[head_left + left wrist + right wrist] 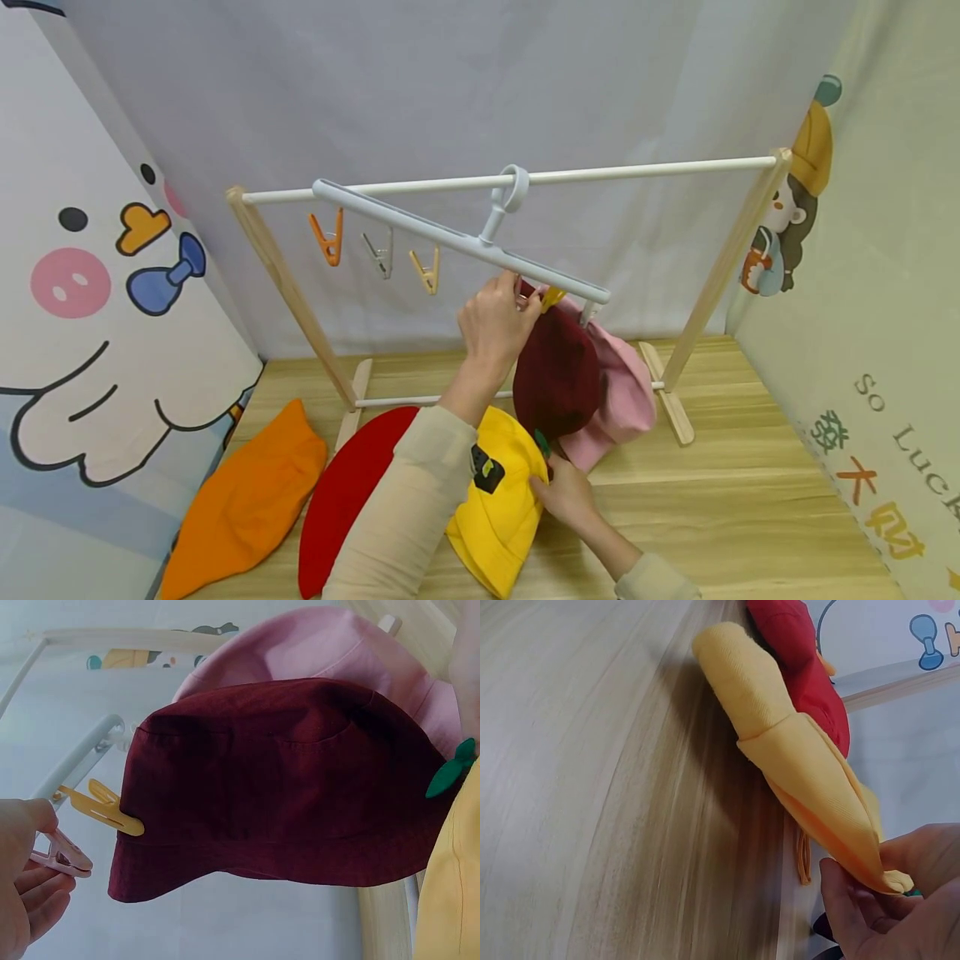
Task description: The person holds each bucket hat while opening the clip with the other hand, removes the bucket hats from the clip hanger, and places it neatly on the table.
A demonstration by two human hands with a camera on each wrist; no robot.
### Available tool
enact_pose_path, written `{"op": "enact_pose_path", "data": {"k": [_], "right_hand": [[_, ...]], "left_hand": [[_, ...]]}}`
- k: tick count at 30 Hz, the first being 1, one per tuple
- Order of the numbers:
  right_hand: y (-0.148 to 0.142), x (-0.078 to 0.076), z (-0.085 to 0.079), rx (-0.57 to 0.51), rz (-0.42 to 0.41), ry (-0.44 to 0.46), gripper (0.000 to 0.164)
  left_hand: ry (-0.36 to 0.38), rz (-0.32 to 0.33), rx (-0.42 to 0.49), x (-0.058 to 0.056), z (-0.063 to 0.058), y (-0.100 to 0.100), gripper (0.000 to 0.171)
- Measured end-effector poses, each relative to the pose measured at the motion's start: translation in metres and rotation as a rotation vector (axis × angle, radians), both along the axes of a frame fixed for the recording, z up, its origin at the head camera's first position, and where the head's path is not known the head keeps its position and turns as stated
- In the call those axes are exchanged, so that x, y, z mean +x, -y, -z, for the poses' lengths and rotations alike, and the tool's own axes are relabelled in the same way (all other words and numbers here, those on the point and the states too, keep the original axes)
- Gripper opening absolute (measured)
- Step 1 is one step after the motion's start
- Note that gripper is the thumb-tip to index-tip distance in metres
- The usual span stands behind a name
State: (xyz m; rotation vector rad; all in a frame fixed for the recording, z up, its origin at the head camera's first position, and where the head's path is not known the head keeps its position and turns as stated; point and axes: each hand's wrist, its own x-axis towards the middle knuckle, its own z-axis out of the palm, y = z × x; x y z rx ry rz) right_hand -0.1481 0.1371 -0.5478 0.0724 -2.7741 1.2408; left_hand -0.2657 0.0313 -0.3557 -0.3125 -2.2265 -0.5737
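Left grip (pixel 495 323) nearly closed, pinching pink clip (pixel 73 857); right grip (pixel 567 493) pinching yellow hat (pixel 498 502) by edge.

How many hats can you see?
5: orange hat and red hat on the table at left, yellow hat in the right hand, maroon hat and pink hat hanging from the hanger.

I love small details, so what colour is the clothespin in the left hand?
Pale pink: the clothespin in the left hand shows best in the left wrist view.

Looking like a staged booth. Showing cartoon-printed panels (pixel 97 358), a pale cloth backdrop (pixel 450 83), a wood-grain tabletop (pixel 742 492)
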Motion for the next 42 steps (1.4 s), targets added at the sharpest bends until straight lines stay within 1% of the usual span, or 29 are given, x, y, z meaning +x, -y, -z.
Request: {"op": "enact_pose_path", "data": {"k": [13,20,24,28,34,38,42], "right_hand": [[-0.004,0.002,0.006,-0.012,-0.017,0.076,0.022],[-0.007,0.003,0.009,0.001,-0.016,0.073,0.028],[-0.009,0.005,0.011,0.011,-0.012,0.073,0.033],[-0.010,0.006,0.011,0.022,-0.009,0.090,0.034],[-0.013,0.006,0.010,0.072,0.017,0.079,0.032],[-0.016,0.006,0.011,0.077,0.042,0.071,0.034],[-0.018,0.005,0.012,0.086,0.065,0.036,0.031]], "left_hand": [[0.004,-0.004,-0.007,-0.001,0.001,0.001,0.030],[0.023,0.000,-0.008,-0.001,0.001,0.001,0.031],[0.023,0.000,-0.007,0.000,0.000,0.001,0.031],[0.021,0.000,-0.007,0.000,0.001,0.001,0.031],[0.008,0.005,-0.007,0.000,0.000,0.002,0.031],[0.007,0.005,-0.005,0.000,0.001,0.002,0.031],[0.009,0.005,-0.003,-0.001,0.001,0.002,0.031]]}}
